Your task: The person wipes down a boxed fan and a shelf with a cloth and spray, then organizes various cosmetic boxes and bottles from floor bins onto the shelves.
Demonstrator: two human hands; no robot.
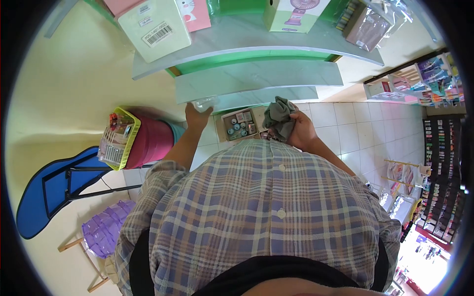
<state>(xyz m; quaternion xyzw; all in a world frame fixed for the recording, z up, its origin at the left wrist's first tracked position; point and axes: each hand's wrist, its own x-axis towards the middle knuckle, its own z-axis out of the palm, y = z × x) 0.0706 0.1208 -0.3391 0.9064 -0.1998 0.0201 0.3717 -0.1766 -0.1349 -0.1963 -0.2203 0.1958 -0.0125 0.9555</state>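
My left hand (197,118) is closed around a clear plastic object (205,103), perhaps a bottle or small container, at the left end of the lower shelf. Bunched in my right hand (302,132) is a grey-green cloth (279,118), held near the right part of that shelf. Between my hands, on the floor, a cardboard box (220,129) holds several small round and square items. Part of a second group of small items shows beneath the cloth. The marbled grey lower shelf (256,79) spans the space just beyond both hands.
Boxes, including a pale green box (155,34) and a fan box (296,16), stand on the upper shelf (237,43). At left are a yellow basket (129,138) on a maroon tub (150,142), a blue chair (54,192) and a purple basket (106,227). Display racks (439,172) line the right.
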